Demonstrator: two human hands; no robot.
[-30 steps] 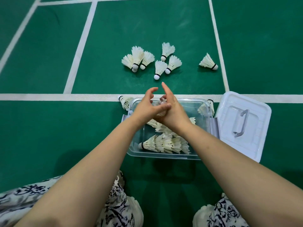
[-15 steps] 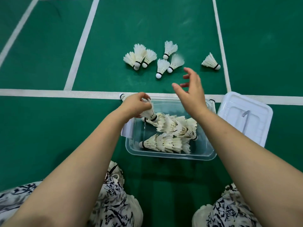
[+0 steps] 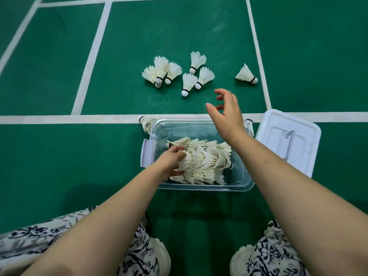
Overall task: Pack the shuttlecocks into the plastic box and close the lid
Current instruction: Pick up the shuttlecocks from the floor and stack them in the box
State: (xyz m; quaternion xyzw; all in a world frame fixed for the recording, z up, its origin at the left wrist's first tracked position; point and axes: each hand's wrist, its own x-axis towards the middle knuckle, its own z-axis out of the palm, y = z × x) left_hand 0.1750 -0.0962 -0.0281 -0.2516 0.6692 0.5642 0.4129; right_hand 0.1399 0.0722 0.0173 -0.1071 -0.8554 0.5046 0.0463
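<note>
A clear plastic box (image 3: 246, 183) sits on the green court floor with nested rows of white shuttlecocks (image 3: 205, 162) lying inside. My left hand (image 3: 172, 163) is down in the box, its fingers curled around the feather end of one row. My right hand (image 3: 229, 112) hovers open above the box's far rim, fingers spread, holding nothing. Beyond it several loose shuttlecocks (image 3: 188, 82) lie on the floor, with one apart at the right (image 3: 247, 74). The white lid (image 3: 286, 140) lies flat to the right of the box.
One shuttlecock (image 3: 146, 124) lies against the box's far left corner and another (image 3: 250, 124) at its far right corner. White court lines (image 3: 79, 118) cross the floor. My patterned trousers and white shoes (image 3: 159, 253) are at the bottom.
My left hand has lowered a shuttlecock stack into the box and now rests on it. My right hand has stayed open above the box's far rim, short of the loose shuttlecocks.
</note>
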